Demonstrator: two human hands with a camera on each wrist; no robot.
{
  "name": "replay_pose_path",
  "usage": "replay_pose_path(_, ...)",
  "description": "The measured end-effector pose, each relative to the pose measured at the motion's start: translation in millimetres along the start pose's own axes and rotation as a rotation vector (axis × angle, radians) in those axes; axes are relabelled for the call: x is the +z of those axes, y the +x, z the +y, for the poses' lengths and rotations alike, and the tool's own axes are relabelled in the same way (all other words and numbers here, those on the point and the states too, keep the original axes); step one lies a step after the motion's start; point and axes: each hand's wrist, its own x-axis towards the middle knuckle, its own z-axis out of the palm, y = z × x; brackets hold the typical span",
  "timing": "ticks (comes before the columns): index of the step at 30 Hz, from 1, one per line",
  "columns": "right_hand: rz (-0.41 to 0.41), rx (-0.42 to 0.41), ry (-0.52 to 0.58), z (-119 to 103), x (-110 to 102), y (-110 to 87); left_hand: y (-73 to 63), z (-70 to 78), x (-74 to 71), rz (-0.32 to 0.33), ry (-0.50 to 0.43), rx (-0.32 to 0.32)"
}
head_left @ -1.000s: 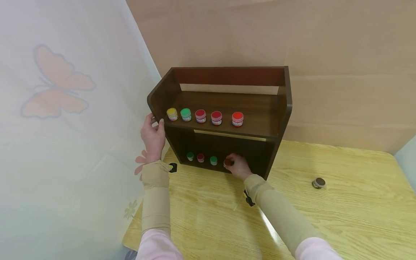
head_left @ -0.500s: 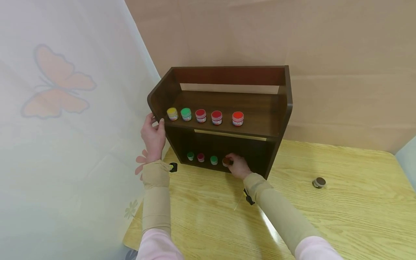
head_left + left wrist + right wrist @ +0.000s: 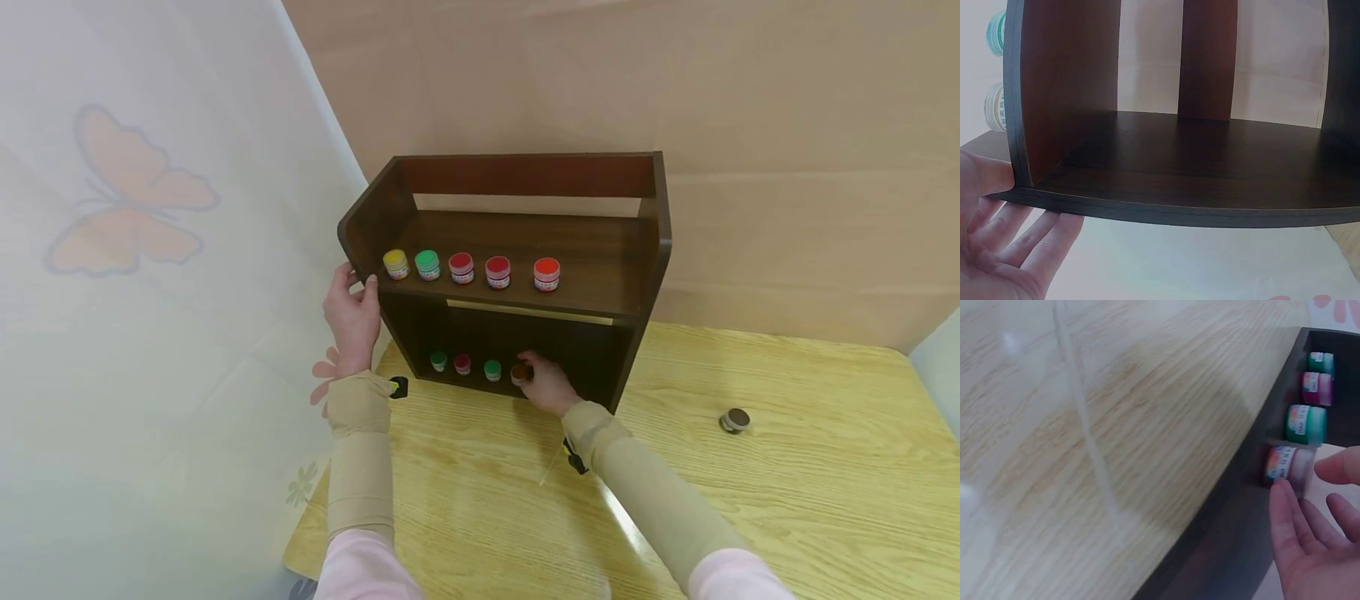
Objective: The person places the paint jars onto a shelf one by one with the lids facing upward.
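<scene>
In the head view, my left hand holds the left side panel of a dark brown two-tier shelf. The left wrist view shows its thumb at the front edge and its fingers along the panel's outer face. My right hand is at the lower tier beside a paint jar with a brown lid. Loosely spread fingers reach that jar's side in the right wrist view, with the thumb apart. Left of it stand a green jar, a dark red jar and another green jar.
On the upper tier stand a yellow jar, a light green jar, two red jars and an orange-red jar. A dark-lidded jar sits on the wooden table at right. A pale curtain hangs at left.
The brown-lidded jar has shifted slightly left on the lower tier, and my right hand's fingers have loosened from it. My left hand stays on the side panel.
</scene>
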Motion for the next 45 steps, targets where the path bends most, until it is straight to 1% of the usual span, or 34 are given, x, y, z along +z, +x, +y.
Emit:
replay_pose_path(6, 0.068, -0.038, -0.01, -11, -5, -0.8, 1.0, -0.1, -0.2, 0.0, -0.004, 0.001)
replay_pose_path(11, 0.114, -0.061, -0.001, -20, -12, -2.5, 0.8, -0.8, -1.1, 0.006, 0.0, -0.013)
replay_pose_path(16, 0.158, -0.122, 0.012, -33, -22, -7.6, 1.0, 0.0, -1.8, 0.008, 0.004, -0.017)
replay_pose_path(23, 0.202, -0.203, 0.062, -59, -40, -17.8, 0.8, 2.5, -3.0, 0.015, 0.004, -0.014)
replay_pose_path(31, 0.238, -0.273, 0.081, -84, -62, -36.1, 1.5, -0.4, -1.4, 0.02, 0.002, 0.013)
replay_pose_path(34, 0.257, -0.32, 0.096, -90, -69, -44.6, 1.7, -1.9, -1.1, 0.019, -0.002, 0.017)
replay_pose_path(41, 0.322, -0.427, 0.113, -105, -89, -64.1, 1.4, -0.8, -2.0, 0.005, -0.01, 0.004)
replay_pose_path(45, 0.382, -0.492, 0.126, -114, -103, -75.9, 0.9, -0.3, -2.7, 0.007, -0.006, 0.002)
